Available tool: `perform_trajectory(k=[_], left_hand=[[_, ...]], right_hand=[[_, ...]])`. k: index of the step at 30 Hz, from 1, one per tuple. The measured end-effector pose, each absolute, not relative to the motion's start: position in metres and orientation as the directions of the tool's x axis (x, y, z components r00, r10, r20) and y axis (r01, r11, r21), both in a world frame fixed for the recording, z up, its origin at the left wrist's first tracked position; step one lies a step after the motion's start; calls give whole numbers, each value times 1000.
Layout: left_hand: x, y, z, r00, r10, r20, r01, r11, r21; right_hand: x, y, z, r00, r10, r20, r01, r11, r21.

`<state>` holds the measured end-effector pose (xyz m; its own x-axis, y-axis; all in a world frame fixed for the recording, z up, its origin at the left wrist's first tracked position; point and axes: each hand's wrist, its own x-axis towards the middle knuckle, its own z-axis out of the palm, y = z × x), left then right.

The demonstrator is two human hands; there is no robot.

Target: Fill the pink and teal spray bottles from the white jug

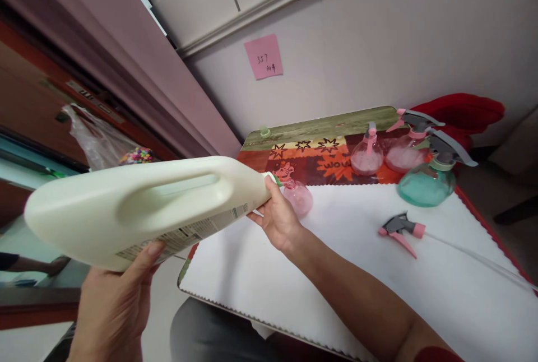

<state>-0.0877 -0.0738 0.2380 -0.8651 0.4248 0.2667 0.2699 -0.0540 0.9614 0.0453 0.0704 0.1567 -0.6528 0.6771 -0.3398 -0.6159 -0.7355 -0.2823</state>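
A large pale-green detergent bottle [105, 194] with a built-in handle lies tipped nearly sideways in both my hands. My left hand [115, 306] grips its lower body from below, thumb on the printed label. Around the neck, the fingers of my right hand [279, 213] are closed. The neck is at the mouth of a small round pink bottle [300, 200] without a sprayer, standing on the table; the exact contact is hidden. A grey and pink trigger sprayer [399, 230] with a long clear tube lies to the right of my right hand.
Two spray bottles with pink liquid [366, 159] and one with teal liquid [426, 187] stand at the back right. A green cap [265, 133] sits at the table's far left corner. Behind are a wall with a pink note [264, 56] and a red cloth [462, 112].
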Motion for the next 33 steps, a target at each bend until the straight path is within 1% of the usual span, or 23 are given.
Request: perform_trajectory(k=[14,21,28,33], left_hand=[[-92,-73,238,-846,454,278,265,-93,960],[-87,-73,241,-852,438,287,282,-78,956],[-92,-74,239,-827,473,305,300,-90,950],[-93,-75,240,-829,472,299,312,-52,949]], right_hand=[[45,71,156,-655,671,-347,-608,-741,-285],[45,71,156,-656,672,-345,-616,-740,-270],[46,71,158,-649,680,-342,-628,-732,-264],[46,70,158,-650,679,-341,-629,-732,-262]])
